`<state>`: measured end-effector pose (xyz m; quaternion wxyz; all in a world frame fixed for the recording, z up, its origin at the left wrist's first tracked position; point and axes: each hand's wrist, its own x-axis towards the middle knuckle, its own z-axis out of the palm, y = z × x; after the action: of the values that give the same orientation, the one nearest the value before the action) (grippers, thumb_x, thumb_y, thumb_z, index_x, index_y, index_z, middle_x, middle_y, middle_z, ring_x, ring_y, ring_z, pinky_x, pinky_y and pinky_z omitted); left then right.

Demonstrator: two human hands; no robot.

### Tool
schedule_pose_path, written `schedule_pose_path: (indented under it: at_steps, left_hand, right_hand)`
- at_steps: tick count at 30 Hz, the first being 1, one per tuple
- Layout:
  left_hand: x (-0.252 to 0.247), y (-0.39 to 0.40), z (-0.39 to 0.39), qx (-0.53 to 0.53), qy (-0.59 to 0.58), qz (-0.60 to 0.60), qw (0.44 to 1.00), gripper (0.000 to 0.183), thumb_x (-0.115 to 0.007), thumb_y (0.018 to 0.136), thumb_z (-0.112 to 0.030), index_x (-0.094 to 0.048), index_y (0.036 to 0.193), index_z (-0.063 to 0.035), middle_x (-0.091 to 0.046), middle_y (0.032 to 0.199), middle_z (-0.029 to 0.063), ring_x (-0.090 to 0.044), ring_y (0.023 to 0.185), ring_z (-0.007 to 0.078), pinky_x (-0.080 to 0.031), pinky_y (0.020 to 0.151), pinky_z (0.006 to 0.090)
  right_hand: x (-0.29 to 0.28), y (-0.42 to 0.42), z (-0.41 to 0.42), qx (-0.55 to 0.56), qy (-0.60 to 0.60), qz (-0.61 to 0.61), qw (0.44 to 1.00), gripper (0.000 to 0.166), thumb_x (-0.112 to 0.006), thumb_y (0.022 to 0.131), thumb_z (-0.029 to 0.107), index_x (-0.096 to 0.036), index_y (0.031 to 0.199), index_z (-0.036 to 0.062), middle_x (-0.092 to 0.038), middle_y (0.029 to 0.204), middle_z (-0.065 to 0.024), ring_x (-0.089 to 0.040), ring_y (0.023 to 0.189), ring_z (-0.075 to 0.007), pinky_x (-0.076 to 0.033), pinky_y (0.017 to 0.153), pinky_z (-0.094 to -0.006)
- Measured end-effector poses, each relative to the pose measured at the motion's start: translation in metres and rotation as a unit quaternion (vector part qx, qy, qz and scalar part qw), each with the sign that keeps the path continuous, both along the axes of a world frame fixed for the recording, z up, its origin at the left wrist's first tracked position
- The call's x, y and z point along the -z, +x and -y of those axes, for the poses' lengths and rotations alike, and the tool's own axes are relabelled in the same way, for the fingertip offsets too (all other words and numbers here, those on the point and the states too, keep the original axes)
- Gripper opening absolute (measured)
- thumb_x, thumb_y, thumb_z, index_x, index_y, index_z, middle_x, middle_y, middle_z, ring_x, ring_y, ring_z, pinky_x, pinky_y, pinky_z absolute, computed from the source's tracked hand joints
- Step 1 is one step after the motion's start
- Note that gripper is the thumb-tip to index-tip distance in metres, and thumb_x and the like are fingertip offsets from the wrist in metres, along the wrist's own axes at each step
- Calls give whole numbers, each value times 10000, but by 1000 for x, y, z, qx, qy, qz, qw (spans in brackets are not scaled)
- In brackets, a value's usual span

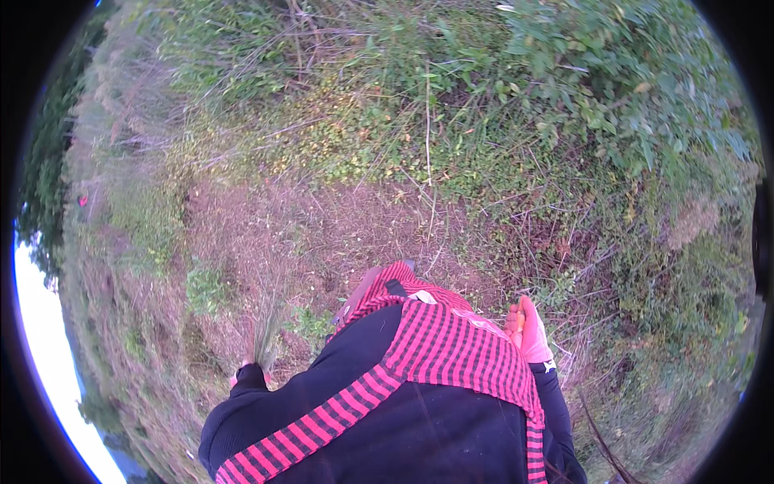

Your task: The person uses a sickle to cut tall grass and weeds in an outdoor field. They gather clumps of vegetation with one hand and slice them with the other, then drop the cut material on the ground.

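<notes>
At the lower left, my left hand (266, 377) is mostly hidden by its black cuff. It grips a thin bunch of grass stems (264, 336), which stand up past the cuff. My right hand (527, 333) hangs at my right side beside a pink-and-black striped cloth bag (462, 348). Its fingers look bent towards the palm, and whether anything lies in them is unclear. The bag hangs across my front over a black long-sleeved top (447, 423), its striped strap (314, 420) running over the top.
Dry, trodden ground (338, 224) with short stubble lies before me. Beyond it grow low weeds (338, 145), and a leafy shrub (629, 78) stands at the upper right. Dry twigs (595, 260) lie at the right. A small red thing (83, 200) shows far off left.
</notes>
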<state>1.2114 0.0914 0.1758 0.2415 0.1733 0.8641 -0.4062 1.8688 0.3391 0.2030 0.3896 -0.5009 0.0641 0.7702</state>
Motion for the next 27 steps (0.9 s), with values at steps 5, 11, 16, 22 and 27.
schedule_pose_path:
  at_steps: [5,11,16,22,27]
  left_hand:
    - [110,-20,28,89,34,244,965,492,-580,814,-476,-639,1055,-51,-634,1063,216,-624,1009,277,-501,806,419]
    - [93,115,-213,32,460,427,778,537,-617,839,-404,-568,1128,45,-628,1081,211,-609,1020,255,-472,876,338]
    - [32,116,-305,28,481,566,669,423,-586,896,-184,-485,1261,4,-593,1178,121,-558,1103,189,-435,949,316]
    - [60,43,-300,106,460,489,734,498,-635,864,-303,-504,1227,12,-604,1166,152,-581,1081,223,-451,928,334]
    - [87,7,-268,92,473,477,735,492,-636,850,-339,-528,1202,-12,-637,1101,160,-626,1001,255,-491,856,364]
  right_hand:
    - [-15,-29,-28,-51,-17,-68,996,341,-554,905,444,-525,883,106,-492,626,31,-454,486,-91,-389,449,-259]
    - [11,-53,-38,-41,70,31,996,327,-558,906,430,-532,840,111,-498,645,22,-465,495,-119,-404,467,-267]
    - [-1,-104,-54,37,90,76,992,210,-558,906,260,-515,823,72,-518,684,-49,-521,588,-189,-457,538,-319]
    - [-3,-194,-46,-55,4,15,998,123,-522,908,162,-535,861,50,-559,739,-56,-548,646,-180,-472,625,-289]
    - [-28,-254,-77,-129,35,-36,990,99,-498,924,145,-501,928,46,-539,761,-33,-530,633,-133,-462,591,-258]
